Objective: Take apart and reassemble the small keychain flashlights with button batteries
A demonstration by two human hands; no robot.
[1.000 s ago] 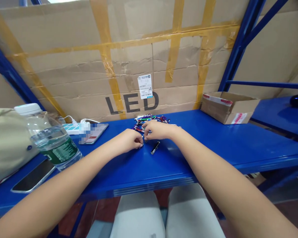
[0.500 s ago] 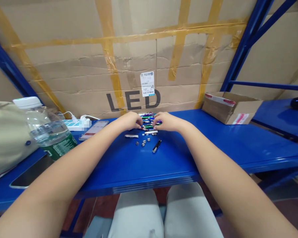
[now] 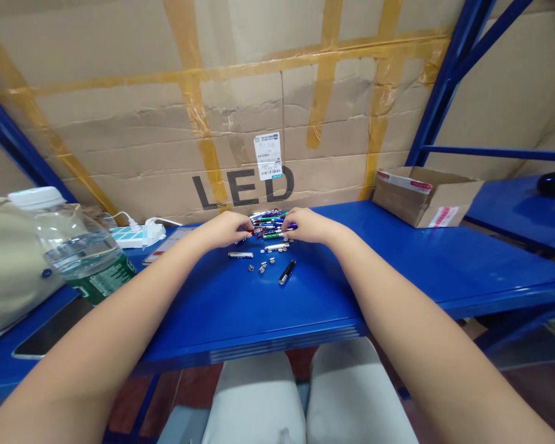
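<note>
A pile of shiny pen-shaped metal tubes in blue, green, purple and red lies at the back of the blue table. My left hand is at its left side, thumb and fingers pinched at the end of a red pen-shaped tube. At the right side my right hand curls its fingers onto the pile; what lies between them is hidden. In front are a silver tube, another silver tube, a black tube and several small silver metal pieces.
On the left stand a water bottle, a beige bag, a power strip and phones, one dark phone near the front edge. An open cardboard box sits back right. A large taped carton walls off the back.
My left hand has drawn slightly left, and the red tube has moved left with it. My right hand stays at the pile. The whole view has shifted a little.
</note>
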